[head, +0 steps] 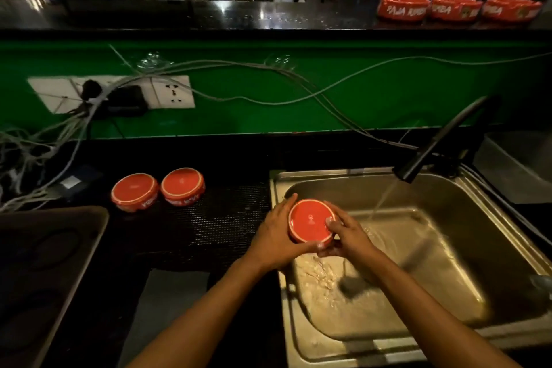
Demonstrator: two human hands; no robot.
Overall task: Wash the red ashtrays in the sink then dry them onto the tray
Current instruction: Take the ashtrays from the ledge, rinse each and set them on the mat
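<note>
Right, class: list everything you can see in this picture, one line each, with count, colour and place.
ashtray in hands: one, red, upside down over the sink's left edge
ashtrays on mat: two, red, upside down, left of sink
ashtrays on upper counter: three, red, upright, top right
sink: one, steel, right
tap: one, black, running, behind sink
tray: one, metal, lower left
sockets: white, on green wall
cables: several, grey, along wall
hands: left hand, right hand, both gripping the ashtray

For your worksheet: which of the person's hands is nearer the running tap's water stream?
Right. The right hand is beside the water stream; the left hand is across the ashtray.
</note>
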